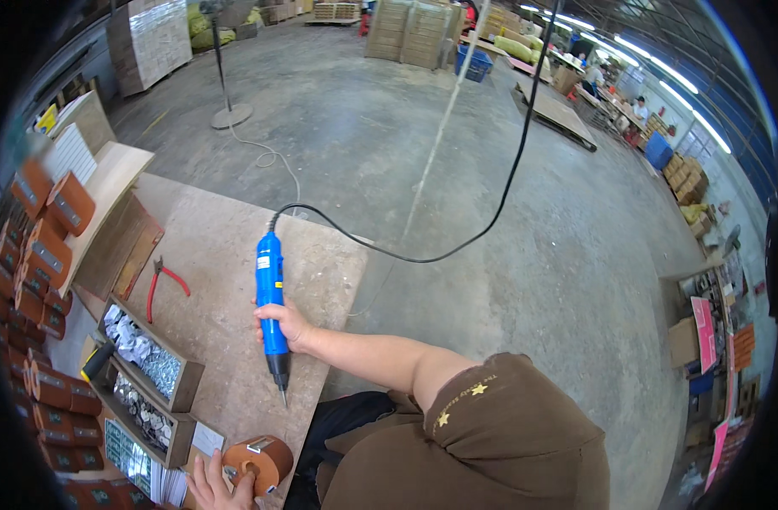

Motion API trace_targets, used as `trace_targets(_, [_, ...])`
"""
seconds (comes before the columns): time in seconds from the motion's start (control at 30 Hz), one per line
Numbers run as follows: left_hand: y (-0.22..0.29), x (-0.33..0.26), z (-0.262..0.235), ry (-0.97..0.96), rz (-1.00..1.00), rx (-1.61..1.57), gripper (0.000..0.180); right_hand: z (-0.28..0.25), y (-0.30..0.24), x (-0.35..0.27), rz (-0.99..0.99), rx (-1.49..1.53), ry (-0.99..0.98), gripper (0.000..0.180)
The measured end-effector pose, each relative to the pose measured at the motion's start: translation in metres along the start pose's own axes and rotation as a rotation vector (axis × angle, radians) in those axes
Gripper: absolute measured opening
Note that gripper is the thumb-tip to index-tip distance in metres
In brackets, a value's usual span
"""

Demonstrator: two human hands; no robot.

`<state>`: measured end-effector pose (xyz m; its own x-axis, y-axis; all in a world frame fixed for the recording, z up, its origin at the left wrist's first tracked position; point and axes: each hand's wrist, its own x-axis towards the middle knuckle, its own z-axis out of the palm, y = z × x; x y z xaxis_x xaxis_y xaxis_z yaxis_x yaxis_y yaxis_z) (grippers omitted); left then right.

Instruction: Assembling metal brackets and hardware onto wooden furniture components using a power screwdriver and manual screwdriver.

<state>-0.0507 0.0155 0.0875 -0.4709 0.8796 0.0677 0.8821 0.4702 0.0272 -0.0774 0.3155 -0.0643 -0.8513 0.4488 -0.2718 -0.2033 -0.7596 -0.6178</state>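
Note:
My right hand (284,325) is wrapped round a blue electric screwdriver (271,269), held over the wooden table (227,246) with its bit pointing down toward me. A black cable (423,259) leads from its top and loops up to the right. At the near edge lies an orange-brown cylinder (270,459), tipped so that one round end shows. Against that end rests the thumb of my left hand (219,486); the other fingers are spread beside it. The picture's rim cuts off part of this hand.
Red-handled pliers (158,285) lie on the table. Wooden bins (185,387) with small metal parts stand at left, a yellow-black screwdriver (97,361) across them. Several brown cylinders (49,382) are stacked beyond. A stand base (232,116) and a pallet (555,119) are on the floor.

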Motion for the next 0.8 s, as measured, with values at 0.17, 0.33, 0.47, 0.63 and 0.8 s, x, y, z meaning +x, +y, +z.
trace_targets(0.17, [-0.007, -0.007, 0.012, 0.010, 0.032, 0.093, 0.040, 0.000, -0.004, -0.002, 0.002, 0.033, 0.008, 0.041])
trace_targets(0.33, [0.032, 0.000, 0.026, 0.078, -0.267, -0.274, 0.046, 0.003, -0.003, -0.001, 0.001, -0.009, -0.009, 0.039])
trace_targets(0.47, [0.030, -0.003, 0.040, 0.282, -0.292, -0.336, 0.044, 0.004, -0.004, -0.001, 0.013, -0.030, -0.006, 0.039])
trace_targets(0.63, [0.015, -0.006, 0.031, 0.281, -0.209, -0.317, 0.043, 0.002, -0.007, -0.003, -0.003, -0.021, -0.017, 0.042])
trace_targets(0.8, [0.006, -0.005, 0.029, 0.210, -0.230, -0.499, 0.037, 0.004, -0.005, -0.005, 0.018, -0.022, -0.021, 0.046])
